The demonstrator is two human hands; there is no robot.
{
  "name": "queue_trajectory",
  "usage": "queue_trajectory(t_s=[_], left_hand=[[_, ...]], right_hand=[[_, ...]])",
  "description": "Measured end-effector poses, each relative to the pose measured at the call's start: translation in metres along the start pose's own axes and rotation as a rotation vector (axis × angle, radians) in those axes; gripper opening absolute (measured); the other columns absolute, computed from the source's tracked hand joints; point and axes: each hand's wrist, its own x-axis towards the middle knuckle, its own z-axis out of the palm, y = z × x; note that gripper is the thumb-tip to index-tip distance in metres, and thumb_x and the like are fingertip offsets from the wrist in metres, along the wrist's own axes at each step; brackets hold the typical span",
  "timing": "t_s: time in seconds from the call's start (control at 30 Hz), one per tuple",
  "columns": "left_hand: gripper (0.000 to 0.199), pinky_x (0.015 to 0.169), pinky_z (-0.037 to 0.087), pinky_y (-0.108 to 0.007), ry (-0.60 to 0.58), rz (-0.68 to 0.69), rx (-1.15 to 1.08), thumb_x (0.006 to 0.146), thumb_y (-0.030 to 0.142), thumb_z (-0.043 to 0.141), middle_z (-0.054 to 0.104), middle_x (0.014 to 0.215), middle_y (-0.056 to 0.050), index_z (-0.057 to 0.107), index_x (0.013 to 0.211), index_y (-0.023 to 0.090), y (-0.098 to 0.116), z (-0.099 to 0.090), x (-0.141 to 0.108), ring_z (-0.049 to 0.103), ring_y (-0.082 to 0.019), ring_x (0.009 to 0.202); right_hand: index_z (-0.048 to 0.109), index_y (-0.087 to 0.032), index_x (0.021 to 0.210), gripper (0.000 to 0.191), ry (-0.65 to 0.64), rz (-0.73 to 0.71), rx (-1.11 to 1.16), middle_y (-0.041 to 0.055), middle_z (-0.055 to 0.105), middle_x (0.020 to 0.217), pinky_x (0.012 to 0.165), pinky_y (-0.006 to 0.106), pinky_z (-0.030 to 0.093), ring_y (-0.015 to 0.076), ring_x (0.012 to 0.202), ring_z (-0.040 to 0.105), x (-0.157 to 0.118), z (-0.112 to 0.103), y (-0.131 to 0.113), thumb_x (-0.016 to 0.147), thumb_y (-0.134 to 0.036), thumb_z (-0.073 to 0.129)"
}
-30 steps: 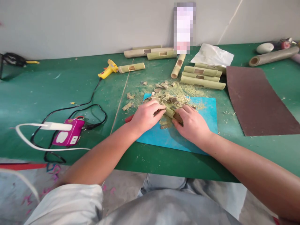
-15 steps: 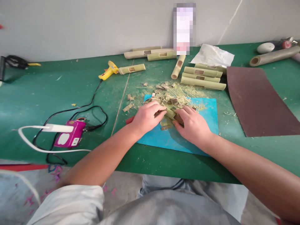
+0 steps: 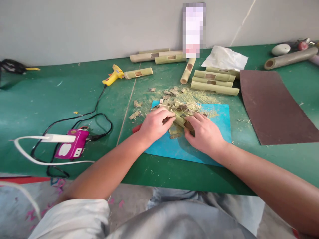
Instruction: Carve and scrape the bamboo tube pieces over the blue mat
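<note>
Both my hands grip one green bamboo tube (image 3: 181, 120) low over a blue sheet (image 3: 169, 149). My left hand (image 3: 157, 123) is closed around its left end, with the fingertips hidden behind the tube. At the other end, the fingers and thumb of my right hand (image 3: 203, 130) are curled over it, close to a dark opening in its side. Bamboo chips (image 3: 183, 107) and shavings lie heaped just beyond my fingers. Part of a red object (image 3: 137, 128) sticks out beside my left wrist; its kind is hidden.
A yellow glue gun (image 3: 113, 75) and its cord lie left, by a purple power adapter (image 3: 72, 143). Notched bamboo tubes (image 3: 214, 88) are stacked behind, near white tissue (image 3: 224, 58). Brown sandpaper (image 3: 275, 108) lies right. A blurred-out upright panel (image 3: 194, 30) leans on the wall.
The whole view has shifted slightly, so things on the table appear a little further left. Both hands keep their hold on the bamboo tube, with hardly any movement.
</note>
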Motion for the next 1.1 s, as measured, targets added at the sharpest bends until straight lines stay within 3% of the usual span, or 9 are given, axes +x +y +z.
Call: queue_trajectory(t_s=[0.53, 0.77, 1.1], left_hand=[[0.009, 0.069, 0.050, -0.023, -0.004, -0.008, 0.006, 0.090, 0.020, 0.060, 0.065, 0.081, -0.004, 0.068, 0.091, 0.015, 0.000, 0.001, 0.000, 0.061, -0.012, 0.074], [0.010, 0.068, 0.050, -0.024, 0.006, 0.004, 0.012, 0.091, 0.020, 0.059, 0.065, 0.081, -0.003, 0.068, 0.093, 0.016, 0.000, 0.001, -0.001, 0.061, -0.012, 0.073], [0.013, 0.069, 0.050, -0.025, 0.004, -0.023, 0.037, 0.092, 0.021, 0.057, 0.067, 0.082, -0.005, 0.068, 0.090, 0.015, 0.005, 0.002, 0.001, 0.062, -0.013, 0.075]], right_hand=[[0.061, -0.014, 0.106, 0.025, -0.025, -0.008, -0.007, 0.0127, 0.062, 0.102, 0.078, 0.036, 0.045, 0.0254, 0.096, 0.057, -0.001, -0.004, -0.001, 0.088, -0.028, 0.052], [0.060, -0.012, 0.112, 0.030, -0.026, -0.042, -0.022, 0.0133, 0.062, 0.104, 0.078, 0.036, 0.045, 0.0256, 0.098, 0.056, -0.004, -0.004, -0.001, 0.086, -0.021, 0.048], [0.059, -0.013, 0.110, 0.027, -0.009, -0.027, -0.014, 0.0122, 0.062, 0.100, 0.076, 0.036, 0.046, 0.0243, 0.091, 0.056, -0.013, -0.006, 0.003, 0.087, -0.025, 0.051]])
